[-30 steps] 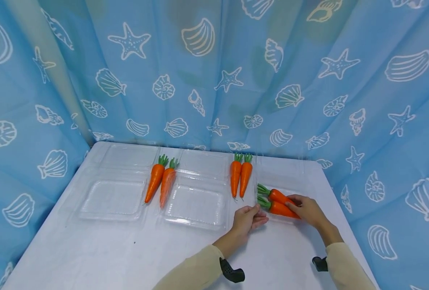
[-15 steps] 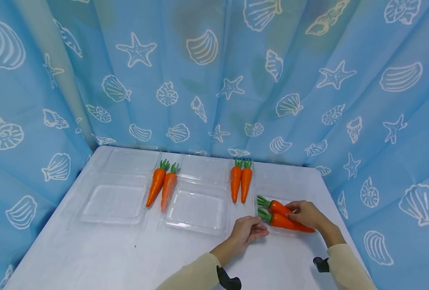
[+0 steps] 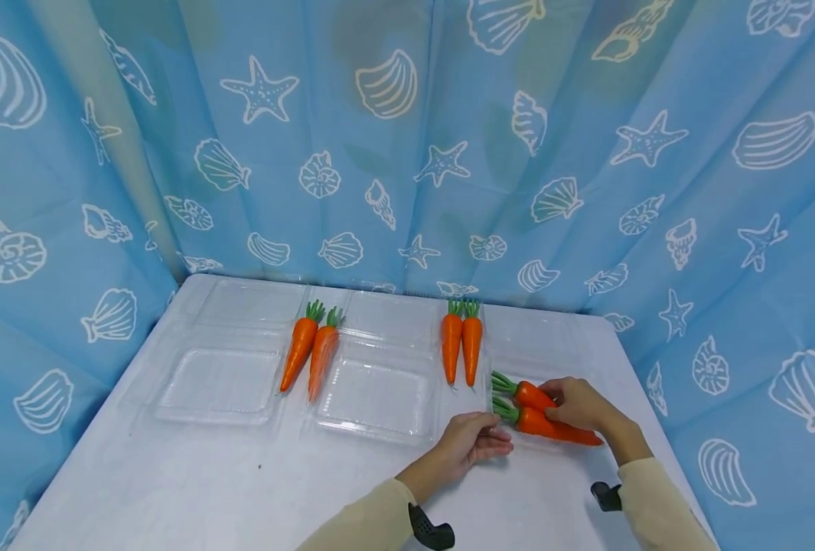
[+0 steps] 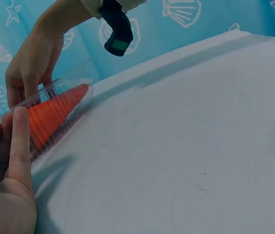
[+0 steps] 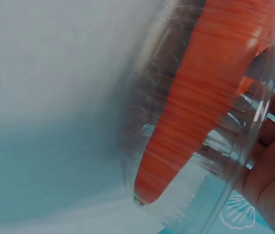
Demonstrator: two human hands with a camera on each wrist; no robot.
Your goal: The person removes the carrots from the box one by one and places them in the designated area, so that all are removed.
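An open clear plastic clamshell container (image 3: 541,440) stands at the right of the table. Two orange carrots with green tops lie side by side in it, a far carrot (image 3: 531,396) and a near carrot (image 3: 552,427). My left hand (image 3: 465,442) holds the container's left side near its front corner, thumb along the wall in the left wrist view. My right hand (image 3: 578,403) reaches in over the right side and pinches the far carrot, its thumb near the near carrot. Through the ribbed wall (image 5: 195,112) in the right wrist view, its fingertips are partly hidden.
Two more open clear containers, a middle one (image 3: 373,394) and a left one (image 3: 217,383), lie to the left. One carrot pair (image 3: 311,348) lies between them; another pair (image 3: 461,348) lies right of the middle one. A blue shell-patterned curtain (image 3: 407,153) hangs behind the white table.
The near carrot's tip has come down farther right inside the container, and its full length now shows. My right hand has shifted slightly; my left hand stays at the container's side.
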